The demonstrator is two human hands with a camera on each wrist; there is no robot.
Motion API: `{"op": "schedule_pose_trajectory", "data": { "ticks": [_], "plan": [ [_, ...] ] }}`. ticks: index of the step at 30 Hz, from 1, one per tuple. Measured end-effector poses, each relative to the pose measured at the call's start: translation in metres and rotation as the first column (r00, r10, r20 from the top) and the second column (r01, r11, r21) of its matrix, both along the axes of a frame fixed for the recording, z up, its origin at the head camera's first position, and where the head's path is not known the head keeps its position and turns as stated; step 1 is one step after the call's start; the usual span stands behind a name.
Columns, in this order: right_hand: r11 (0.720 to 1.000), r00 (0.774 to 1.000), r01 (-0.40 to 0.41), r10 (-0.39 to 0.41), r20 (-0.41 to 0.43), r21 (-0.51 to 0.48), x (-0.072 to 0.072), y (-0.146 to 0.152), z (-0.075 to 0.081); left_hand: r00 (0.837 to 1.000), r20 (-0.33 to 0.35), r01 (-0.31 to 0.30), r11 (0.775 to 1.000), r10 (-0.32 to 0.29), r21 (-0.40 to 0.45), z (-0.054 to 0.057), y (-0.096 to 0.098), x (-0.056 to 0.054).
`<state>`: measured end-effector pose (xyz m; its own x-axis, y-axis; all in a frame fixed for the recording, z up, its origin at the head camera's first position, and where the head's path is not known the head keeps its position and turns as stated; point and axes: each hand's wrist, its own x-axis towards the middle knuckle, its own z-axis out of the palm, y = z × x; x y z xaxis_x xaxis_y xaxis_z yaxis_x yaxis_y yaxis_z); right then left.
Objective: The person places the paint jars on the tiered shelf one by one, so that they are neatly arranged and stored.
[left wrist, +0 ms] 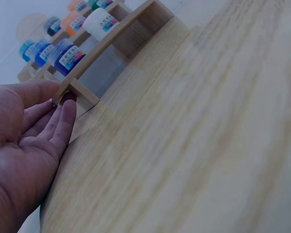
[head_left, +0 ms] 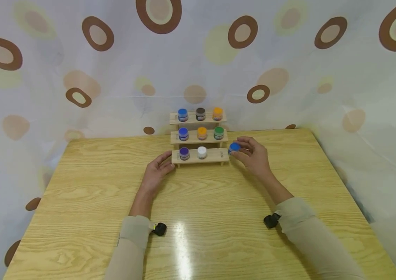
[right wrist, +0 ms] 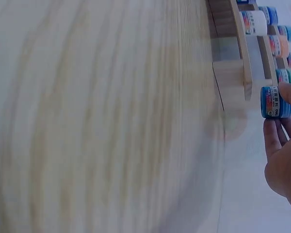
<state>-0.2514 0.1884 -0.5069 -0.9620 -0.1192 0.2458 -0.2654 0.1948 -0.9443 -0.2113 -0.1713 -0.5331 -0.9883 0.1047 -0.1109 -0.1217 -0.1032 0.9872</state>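
Observation:
A three-tier wooden rack (head_left: 212, 156) stands at the back of the table with small paint jars on its steps. My left hand (head_left: 156, 172) grips the left end of the lowest step; in the left wrist view the thumb lies at the board's edge and the fingers reach beneath it. Between the thumb and fingers of my right hand (head_left: 254, 156) is a blue paint jar (head_left: 234, 147), held just off the rack's right end. On the lowest step sit a purple jar (head_left: 184, 153) and a white jar (head_left: 202, 152), with bare wood to their right.
The middle step carries a blue jar (head_left: 183, 134), an orange jar (head_left: 202, 133) and a green jar (head_left: 219, 133). Above are a lighter blue jar (head_left: 182, 114), a black jar (head_left: 200, 114) and a yellow-orange jar (head_left: 217, 113). A patterned curtain (head_left: 120, 77) hangs behind the wood-grain table (head_left: 89, 202).

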Motion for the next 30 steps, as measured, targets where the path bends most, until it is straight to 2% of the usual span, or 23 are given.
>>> {"op": "schedule_pose_trajectory", "data": {
  "ticks": [13,20,30],
  "plan": [
    [0.998,0.998,-0.056,0.056,0.009,-0.001,0.004,-0.026,0.002,1.0,-0.017,0.014,1.0,-0.013,0.027,0.0,0.005,-0.001],
    [0.998,0.998,-0.067,0.067,-0.002,0.008,0.003,-0.035,0.002,1.0,-0.009,-0.002,0.999,0.002,0.032,0.001,0.006,-0.001],
    [0.997,0.997,-0.074,0.074,0.025,0.026,0.004,-0.04,0.003,1.0,0.005,-0.006,1.0,0.005,0.028,0.001,0.008,0.0]
  ]
}}
